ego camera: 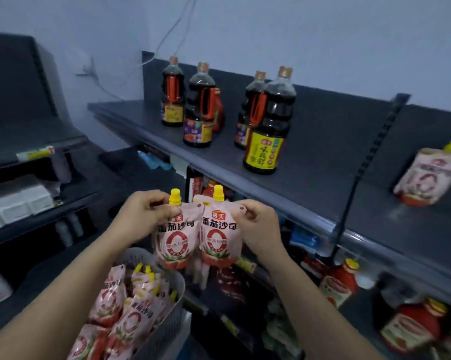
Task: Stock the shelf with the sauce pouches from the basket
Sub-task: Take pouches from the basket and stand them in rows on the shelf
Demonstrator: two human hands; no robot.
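- Left hand (143, 211) pinches left pouch (173, 239) by its top, above the basket (176, 294).
- Right hand (255, 224) pinches right pouch (219, 237), touching the left one.
- Another pouch (427, 178) lies on the shelf (323, 183), up-right of the basket.

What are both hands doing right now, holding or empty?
Left hand: closed, pinching the top of the left sauce pouch.
Right hand: closed, pinching the top corner of the right sauce pouch.
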